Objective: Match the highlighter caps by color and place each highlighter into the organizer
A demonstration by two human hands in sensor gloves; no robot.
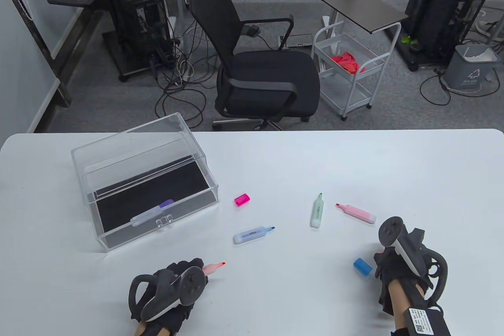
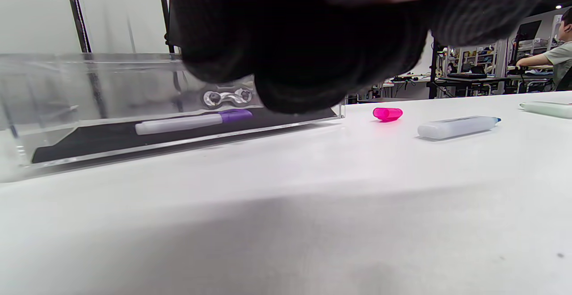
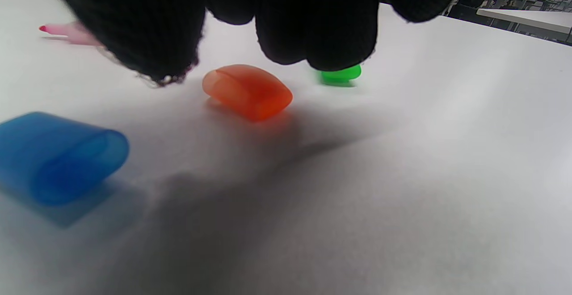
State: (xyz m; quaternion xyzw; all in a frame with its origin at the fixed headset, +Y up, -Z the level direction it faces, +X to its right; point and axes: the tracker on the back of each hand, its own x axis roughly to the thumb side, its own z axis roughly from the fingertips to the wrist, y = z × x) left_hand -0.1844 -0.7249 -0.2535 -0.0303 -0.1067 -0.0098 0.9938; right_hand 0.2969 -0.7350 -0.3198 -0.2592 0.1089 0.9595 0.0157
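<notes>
My left hand [image 1: 193,271] lies on the table near the front edge and grips a peach highlighter [image 1: 214,267] whose uncapped orange tip points right. Fingers of my right hand [image 1: 385,258] hang just above an orange cap [image 3: 248,91], holding nothing. A green cap [image 3: 340,74] lies behind them and a blue cap [image 1: 362,267] to their left. Uncapped blue [image 1: 254,234], green [image 1: 317,211] and pink [image 1: 356,212] highlighters lie mid-table, with a pink cap [image 1: 241,199] near them. The clear organizer [image 1: 118,147] at the left holds a capped purple highlighter [image 1: 152,213].
The white table's far edge [image 1: 252,131] runs across the middle of the table view. Beyond it stand a black office chair [image 1: 260,72] and a white wire cart [image 1: 348,72]. A person sits at a distant desk [image 2: 554,53].
</notes>
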